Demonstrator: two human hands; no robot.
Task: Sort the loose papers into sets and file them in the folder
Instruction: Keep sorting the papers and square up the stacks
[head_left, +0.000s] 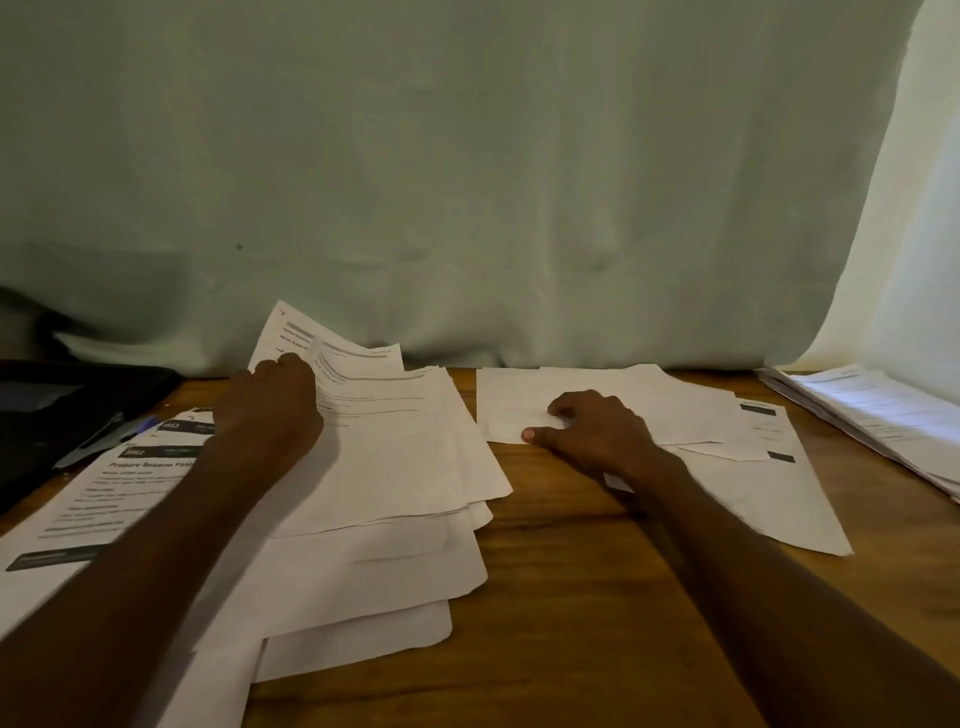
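A fanned stack of white papers (395, 467) lies in the middle of the wooden table (571, 597). My left hand (270, 410) grips the far corner of a printed sheet (332, 348) and lifts it off that stack. My right hand (597, 431) rests on a second, smaller spread of sheets (691, 410) to the right, fingers curled with the thumb pressed on the near edge. A printed page with dark header bars (104, 499) lies under my left forearm. The black folder (62, 410) sits at the far left.
A pen (104, 436) lies beside the black folder. Another pile of printed papers (878, 415) runs along the right edge of the table. A pale green cloth (467, 182) hangs right behind the table.
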